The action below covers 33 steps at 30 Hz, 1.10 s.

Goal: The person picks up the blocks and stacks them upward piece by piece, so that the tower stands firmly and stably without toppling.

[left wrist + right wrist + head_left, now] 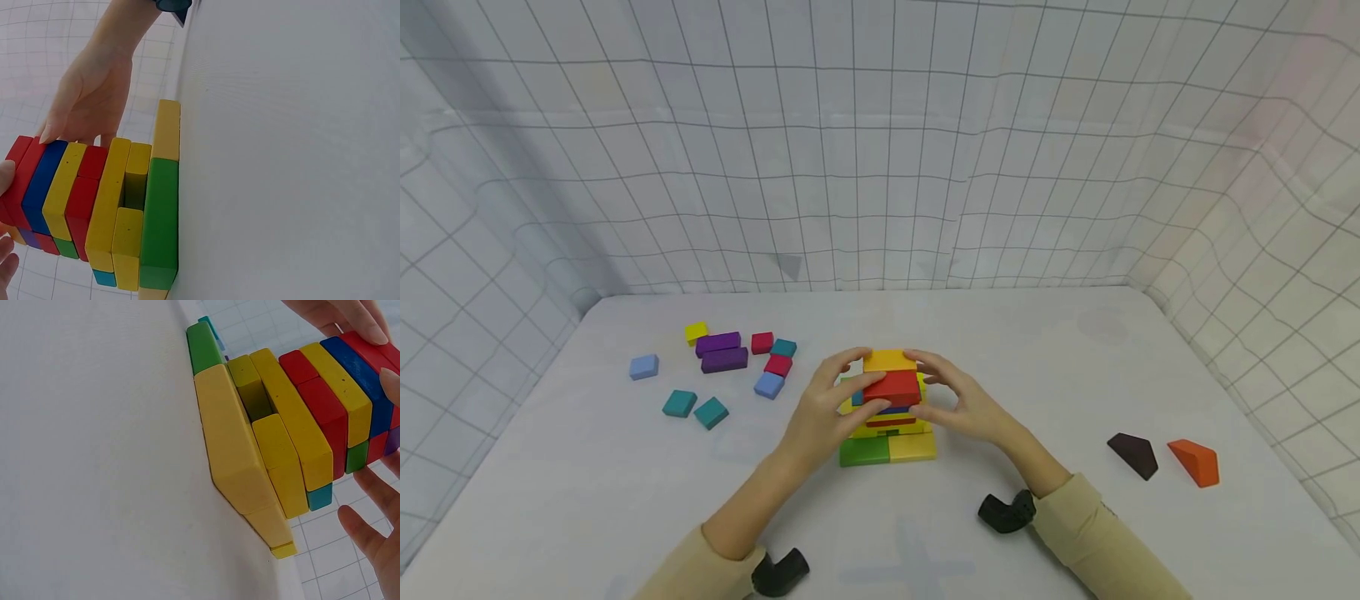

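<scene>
A tower of coloured wooden blocks (107, 200) stands on the table, in yellow, red and blue layers over a green base block (863, 452) and a pale yellow one (913, 447). Near its top lies a red block (892, 389), with an orange-yellow block (889, 360) behind it. My left hand (820, 408) curls round the tower's left side, fingertips and thumb on the red block. From the right, my right hand (966, 406) cups the upper layers, its thumb at the red block's lower corner. Its lower fingers (369, 534) spread apart from the tower.
Left of the tower lie loose blocks: purple (724, 360), teal (680, 403), light blue (643, 367), red (762, 342) and yellow (696, 332). A dark brown piece (1133, 455) and an orange piece (1197, 462) lie at the right. White gridded netting (880, 167) surrounds the table.
</scene>
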### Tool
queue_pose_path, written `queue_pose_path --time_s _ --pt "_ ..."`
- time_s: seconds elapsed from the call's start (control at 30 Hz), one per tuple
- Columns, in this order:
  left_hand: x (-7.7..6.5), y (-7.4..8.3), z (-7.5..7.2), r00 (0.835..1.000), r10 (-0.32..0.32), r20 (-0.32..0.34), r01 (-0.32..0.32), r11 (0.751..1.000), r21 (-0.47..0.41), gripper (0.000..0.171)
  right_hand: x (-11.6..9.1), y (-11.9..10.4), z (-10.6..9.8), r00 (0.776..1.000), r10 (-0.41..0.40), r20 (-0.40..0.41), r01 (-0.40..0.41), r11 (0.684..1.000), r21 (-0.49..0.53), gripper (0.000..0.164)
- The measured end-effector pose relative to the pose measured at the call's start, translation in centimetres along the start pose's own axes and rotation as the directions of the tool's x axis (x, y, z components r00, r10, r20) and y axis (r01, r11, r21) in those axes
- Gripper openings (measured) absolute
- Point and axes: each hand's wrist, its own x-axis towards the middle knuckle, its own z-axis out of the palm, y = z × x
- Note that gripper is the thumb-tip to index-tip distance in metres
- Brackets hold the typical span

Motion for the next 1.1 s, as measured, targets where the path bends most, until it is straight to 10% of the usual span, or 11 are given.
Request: queue_pose_path --time_s 0.73,0.93,1.1 --pt "0.0 -0.1 0.4 0.999 -0.038 -0.002 0.037 0.995 -0.087 0.038 0.0 -0.6 0.0 0.999 -0.009 -0.036 0.009 1.000 0.000 0.056" --pt "-0.5 -3.5 -1.6 0.994 -0.102 -0.037 0.096 0.986 -0.134 0.043 0.0 -0.5 0.0 0.999 0.006 -0.034 -0.005 1.000 0.016 0.055" --pt "-2.3 -7.6 -4.4 0.963 -0.269 -0.008 0.269 0.963 0.003 0.041 0.0 -0.5 0.0 0.999 0.014 -0.030 -0.014 1.000 0.016 0.055"
